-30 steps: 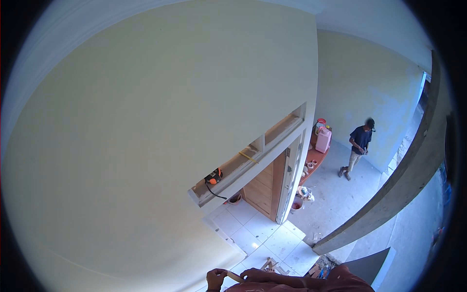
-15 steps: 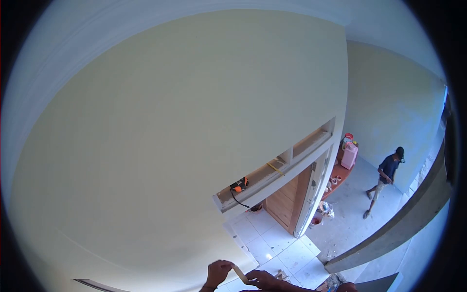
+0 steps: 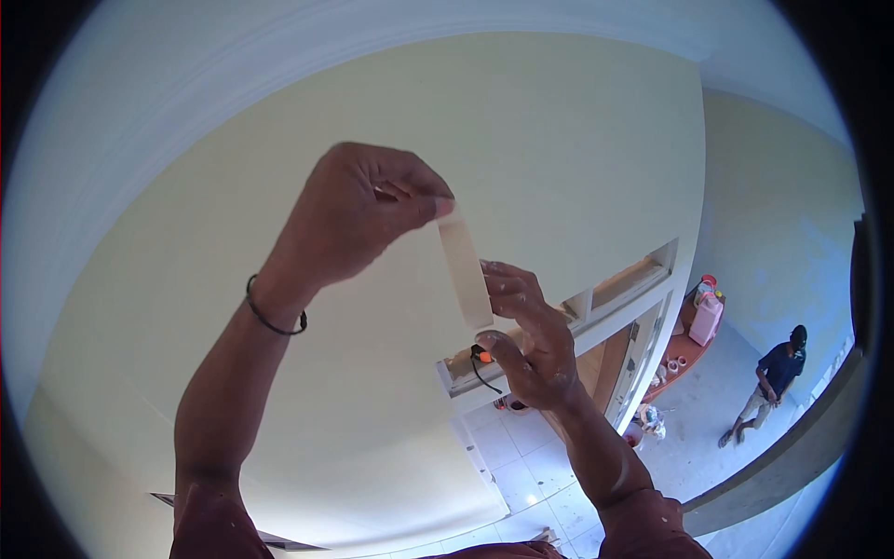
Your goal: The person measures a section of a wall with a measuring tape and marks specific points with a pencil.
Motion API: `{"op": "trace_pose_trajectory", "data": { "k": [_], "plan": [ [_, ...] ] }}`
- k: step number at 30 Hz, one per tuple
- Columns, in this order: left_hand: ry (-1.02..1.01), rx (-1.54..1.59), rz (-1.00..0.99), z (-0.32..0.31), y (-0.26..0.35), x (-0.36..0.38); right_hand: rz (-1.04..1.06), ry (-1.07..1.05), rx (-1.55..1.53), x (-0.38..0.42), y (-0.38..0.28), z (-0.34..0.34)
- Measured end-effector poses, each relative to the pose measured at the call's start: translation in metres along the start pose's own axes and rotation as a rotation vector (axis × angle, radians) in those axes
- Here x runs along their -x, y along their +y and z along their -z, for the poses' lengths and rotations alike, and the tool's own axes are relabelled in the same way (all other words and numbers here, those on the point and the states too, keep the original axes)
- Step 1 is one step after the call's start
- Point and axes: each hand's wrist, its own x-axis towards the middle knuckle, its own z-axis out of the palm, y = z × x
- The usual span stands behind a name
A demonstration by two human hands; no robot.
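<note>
My left hand (image 3: 358, 210), with a dark cord bracelet at the wrist, pinches the upper end of a pale strip of masking tape (image 3: 464, 270). The strip hangs slanting down to my right hand (image 3: 531, 340), whose thumb and fingers curl around its lower end. White specks mark the right hand's fingers. Behind both hands rises a pale yellow-green wall (image 3: 391, 373). Whether a tape roll sits in the right palm is hidden by the fingers.
A framed wall opening (image 3: 633, 279) holds a black and orange tool (image 3: 481, 354), partly behind my right thumb. Lower right are a pink jerrycan (image 3: 708, 317) on a reddish-brown surface, a person (image 3: 778, 377) in dark shirt, and a curved beam (image 3: 773, 475).
Both hands have risen from the bottom edge to mid-view, with the tape stretched between them. The view has shifted slightly, and the person at the right has changed stance.
</note>
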Motion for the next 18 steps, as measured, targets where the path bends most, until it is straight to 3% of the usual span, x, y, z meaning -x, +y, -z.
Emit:
{"op": "trace_pose_trajectory", "data": {
  "k": [8,11,18],
  "plan": [
    [0.019,-0.034,0.086,0.025,0.025,-0.011,0.05,0.057,-0.129,-0.023,-0.004,-0.009],
    [0.034,-0.017,0.079,0.032,0.034,-0.017,0.147,0.07,-0.062,-0.033,-0.002,-0.007],
    [0.047,-0.117,0.01,0.042,0.044,-0.041,0.101,0.191,-0.127,-0.039,0.003,-0.007]
  ]
}}
